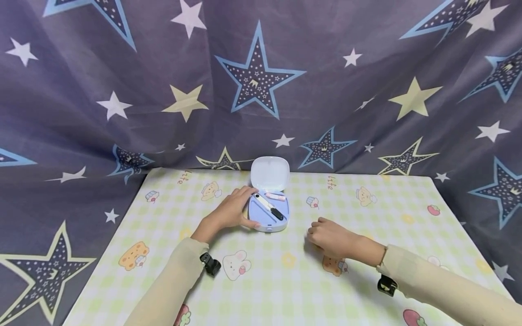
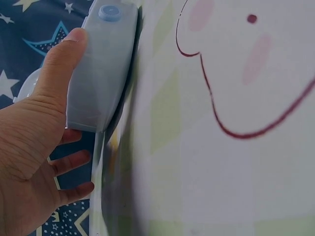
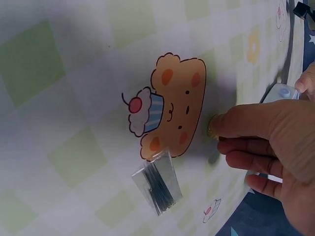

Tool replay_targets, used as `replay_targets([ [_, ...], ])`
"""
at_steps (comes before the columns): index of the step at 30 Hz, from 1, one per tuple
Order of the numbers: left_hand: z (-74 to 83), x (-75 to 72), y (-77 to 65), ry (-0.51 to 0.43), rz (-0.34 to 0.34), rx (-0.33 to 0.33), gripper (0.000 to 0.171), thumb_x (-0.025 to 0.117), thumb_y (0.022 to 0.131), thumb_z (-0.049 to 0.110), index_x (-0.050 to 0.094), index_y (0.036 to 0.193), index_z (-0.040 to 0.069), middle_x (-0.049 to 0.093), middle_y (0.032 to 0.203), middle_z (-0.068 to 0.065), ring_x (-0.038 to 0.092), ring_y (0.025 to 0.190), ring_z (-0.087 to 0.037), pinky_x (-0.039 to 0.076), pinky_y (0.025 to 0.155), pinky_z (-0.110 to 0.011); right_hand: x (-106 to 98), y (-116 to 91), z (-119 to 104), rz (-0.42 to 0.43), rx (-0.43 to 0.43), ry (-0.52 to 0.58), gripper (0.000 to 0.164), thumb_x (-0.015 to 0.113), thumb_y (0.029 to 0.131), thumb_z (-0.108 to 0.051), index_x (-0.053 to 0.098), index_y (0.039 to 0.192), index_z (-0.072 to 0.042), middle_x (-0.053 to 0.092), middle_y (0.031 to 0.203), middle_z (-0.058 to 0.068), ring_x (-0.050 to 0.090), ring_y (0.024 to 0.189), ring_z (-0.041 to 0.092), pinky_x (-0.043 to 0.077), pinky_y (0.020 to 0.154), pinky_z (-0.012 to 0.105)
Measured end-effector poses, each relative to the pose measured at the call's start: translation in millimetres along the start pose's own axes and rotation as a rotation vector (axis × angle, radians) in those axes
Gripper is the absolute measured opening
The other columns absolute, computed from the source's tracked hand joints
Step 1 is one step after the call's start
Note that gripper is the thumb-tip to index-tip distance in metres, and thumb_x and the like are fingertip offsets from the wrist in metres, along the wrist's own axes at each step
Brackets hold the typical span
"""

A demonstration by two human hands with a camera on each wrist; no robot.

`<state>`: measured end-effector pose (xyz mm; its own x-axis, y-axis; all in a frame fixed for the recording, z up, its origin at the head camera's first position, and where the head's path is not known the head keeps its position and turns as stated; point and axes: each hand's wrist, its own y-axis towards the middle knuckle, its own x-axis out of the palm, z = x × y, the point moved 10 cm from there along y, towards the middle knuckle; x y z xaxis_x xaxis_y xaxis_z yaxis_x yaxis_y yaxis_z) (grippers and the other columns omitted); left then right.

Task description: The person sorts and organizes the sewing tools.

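Observation:
A light-blue sewing box with its white lid raised stands near the table's back edge. My left hand holds its left side, thumb along the front wall and fingers toward the back, as the left wrist view partly shows. Inside lie a white-and-black snipping tool and a small pink-and-white stick. To the right of the box, my right hand pinches a small gold-coloured object just above the tablecloth. Its exact kind is mostly hidden by the thumb.
A clear packet of needles lies on the cloth close to the right hand. The table has a checked, cartoon-printed tablecloth. Behind it hangs a dark curtain with stars. Each wrist wears a small black camera.

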<state>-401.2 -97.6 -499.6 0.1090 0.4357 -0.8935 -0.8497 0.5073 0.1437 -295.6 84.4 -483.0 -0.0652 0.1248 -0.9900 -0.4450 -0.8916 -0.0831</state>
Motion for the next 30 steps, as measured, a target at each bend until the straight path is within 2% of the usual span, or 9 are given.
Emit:
replay_targets([
  [10,-2.1,2.6,0.0,0.010,0.025,0.004,0.110,0.074,0.053,0.072,0.037,0.140,0.017,0.047,0.133,0.000,0.045,0.116,-0.022,0.042,0.097,-0.042,-4,-6,4,0.088,-0.011,0.009,0.017,0.075,0.073,-0.009,0.060,0.072,-0.018,0.053,0.069,-0.008,0.046,0.067,0.010,0.037,0.065,0.028],
  [16,-3.9,2.7,-2.0,0.078,0.027,-0.003,0.111,0.072,0.052,0.075,0.039,0.140,0.017,0.043,0.138,0.001,0.042,0.119,-0.022,0.041,0.096,-0.043,4,-7,5,0.061,0.007,0.054,0.019,0.074,0.073,-0.010,0.058,0.075,-0.019,0.047,0.067,-0.010,0.039,0.066,0.009,0.032,0.065,0.027],
  [20,-0.1,2.4,-2.0,0.118,0.022,0.016,0.110,0.071,0.054,0.075,0.040,0.140,0.015,0.041,0.140,-0.002,0.041,0.120,-0.023,0.041,0.096,-0.044,6,-6,8,0.075,0.026,0.055,0.016,0.073,0.073,-0.011,0.059,0.078,-0.018,0.047,0.067,-0.009,0.040,0.067,0.009,0.034,0.065,0.027],
  [24,3.2,2.6,-1.2,0.130,0.013,0.024,0.108,0.071,0.055,0.075,0.040,0.140,0.015,0.040,0.140,-0.001,0.041,0.119,-0.023,0.041,0.095,-0.043,-4,-3,13,0.142,0.047,0.027,0.015,0.072,0.072,-0.012,0.059,0.078,-0.017,0.047,0.068,-0.009,0.042,0.067,0.010,0.036,0.065,0.027],
  [30,3.5,-0.8,0.1,0.153,0.023,0.026,0.110,0.069,0.054,0.077,0.039,0.141,0.016,0.040,0.141,-0.002,0.042,0.119,-0.023,0.041,0.096,-0.043,-33,10,22,0.241,0.067,-0.009,0.016,0.072,0.070,-0.011,0.059,0.078,-0.016,0.051,0.071,-0.007,0.046,0.069,0.012,0.038,0.066,0.028],
])
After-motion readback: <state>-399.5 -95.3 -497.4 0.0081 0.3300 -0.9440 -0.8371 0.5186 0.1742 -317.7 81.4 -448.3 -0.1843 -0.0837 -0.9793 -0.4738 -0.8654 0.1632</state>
